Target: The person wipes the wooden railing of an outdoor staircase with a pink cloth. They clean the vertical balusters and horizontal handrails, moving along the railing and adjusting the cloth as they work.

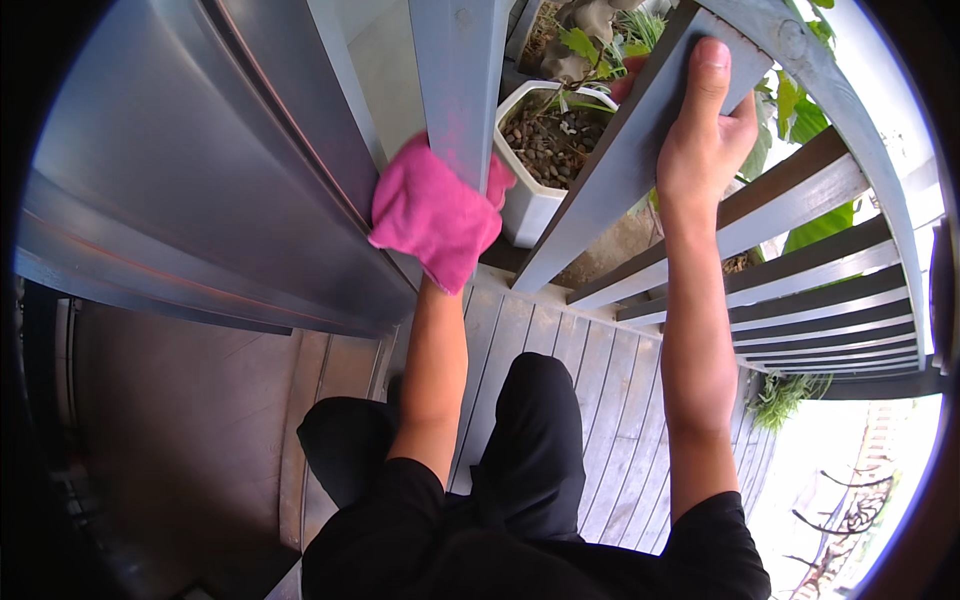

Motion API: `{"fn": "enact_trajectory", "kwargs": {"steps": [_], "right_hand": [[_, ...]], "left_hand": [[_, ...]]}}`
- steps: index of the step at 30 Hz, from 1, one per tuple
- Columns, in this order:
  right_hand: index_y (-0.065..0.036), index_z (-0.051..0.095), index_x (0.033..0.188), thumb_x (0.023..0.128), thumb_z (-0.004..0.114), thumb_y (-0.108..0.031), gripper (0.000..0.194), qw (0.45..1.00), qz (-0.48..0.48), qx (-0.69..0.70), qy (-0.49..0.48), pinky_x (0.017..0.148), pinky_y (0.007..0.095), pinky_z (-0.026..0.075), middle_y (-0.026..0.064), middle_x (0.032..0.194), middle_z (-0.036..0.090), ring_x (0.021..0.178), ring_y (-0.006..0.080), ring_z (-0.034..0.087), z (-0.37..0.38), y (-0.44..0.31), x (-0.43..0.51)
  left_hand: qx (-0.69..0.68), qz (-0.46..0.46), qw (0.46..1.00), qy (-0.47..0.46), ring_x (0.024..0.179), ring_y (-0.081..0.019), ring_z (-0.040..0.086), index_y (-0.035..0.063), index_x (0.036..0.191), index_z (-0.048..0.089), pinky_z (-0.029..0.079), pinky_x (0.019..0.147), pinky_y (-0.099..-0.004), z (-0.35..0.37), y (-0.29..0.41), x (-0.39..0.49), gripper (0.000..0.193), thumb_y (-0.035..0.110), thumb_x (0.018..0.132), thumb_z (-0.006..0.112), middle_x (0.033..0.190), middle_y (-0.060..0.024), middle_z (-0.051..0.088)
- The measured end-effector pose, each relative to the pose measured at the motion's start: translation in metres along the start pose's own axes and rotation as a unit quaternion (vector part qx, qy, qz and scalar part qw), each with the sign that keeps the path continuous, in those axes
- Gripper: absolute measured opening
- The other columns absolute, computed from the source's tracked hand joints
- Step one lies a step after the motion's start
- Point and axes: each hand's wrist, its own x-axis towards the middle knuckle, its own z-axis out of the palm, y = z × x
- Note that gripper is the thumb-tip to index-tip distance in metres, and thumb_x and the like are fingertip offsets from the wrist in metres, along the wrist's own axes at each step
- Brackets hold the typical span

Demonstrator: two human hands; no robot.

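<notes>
A pink cloth (439,214) covers my left hand (431,225) and wraps around the lower part of a grey railing slat (457,82). The cloth hides the fingers. Pinkish marks show on the slat just above it. To the right, my right hand (701,127) grips the upper part of another grey slat (600,180), thumb on the near face and fingertips partly visible beyond it. Between the two slats, behind the railing, stands a white planter (525,202) with pebbles and a thin leafy plant.
A large dark metallic panel (187,172) stands close on the left. More railing slats (817,281) curve away right under a grey top rail (885,150). Wooden deck boards (615,420) lie below, around my bent knees. Green leaves (810,127) show behind the railing.
</notes>
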Motion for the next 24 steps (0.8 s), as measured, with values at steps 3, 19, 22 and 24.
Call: {"fn": "enact_trajectory", "kwargs": {"steps": [3, 19, 22, 24], "right_hand": [[0.005, 0.059, 0.100, 0.101, 0.055, -0.046, 0.051, 1.000, -0.006, -0.008, -0.002, 0.056, 0.0315, 0.056, 0.0174, 0.079, 0.070, 0.062, 0.0218, 0.069, -0.001, -0.002, -0.001], [-0.001, 0.056, 0.104, 0.097, 0.067, -0.032, 0.034, 0.994, 0.050, 0.096, 0.001, 0.057, 0.0288, 0.053, 0.0108, 0.078, 0.068, 0.062, 0.0163, 0.065, 0.006, -0.007, 0.001], [-0.001, 0.056, 0.104, 0.096, 0.068, -0.032, 0.034, 0.994, 0.057, 0.088, 0.010, 0.057, 0.0287, 0.053, 0.0098, 0.078, 0.068, 0.063, 0.0157, 0.066, 0.001, -0.004, 0.001], [-0.001, 0.056, 0.105, 0.096, 0.069, -0.033, 0.036, 0.994, 0.072, 0.086, 0.006, 0.057, 0.0290, 0.053, 0.0102, 0.080, 0.068, 0.064, 0.0158, 0.066, -0.003, -0.006, 0.002]], "left_hand": [[-0.116, -0.057, 0.991, -0.037, 0.066, -0.0314, 0.061, -0.0048, 0.097, 0.058, 0.049, 0.055, -0.0436, -0.049, -0.073, -0.018, 0.037, 0.025, 0.078, 0.070, 0.080, -0.0197, 0.063], [0.394, 0.158, 0.890, 0.166, 0.071, -0.0225, 0.062, 0.0081, 0.091, 0.065, 0.048, 0.060, -0.0362, 0.035, 0.023, -0.029, 0.017, 0.013, 0.074, 0.067, 0.082, -0.0083, 0.066], [0.578, 0.195, 0.779, 0.146, 0.075, -0.0215, 0.064, 0.0098, 0.086, 0.067, 0.050, 0.066, -0.0329, 0.102, 0.116, -0.020, 0.016, 0.007, 0.071, 0.069, 0.082, -0.0064, 0.068], [0.630, 0.160, 0.759, 0.046, 0.088, -0.0236, 0.063, 0.0075, 0.101, 0.064, 0.050, 0.076, -0.0329, 0.121, 0.157, -0.005, 0.027, 0.010, 0.075, 0.070, 0.096, -0.0093, 0.068]]}}
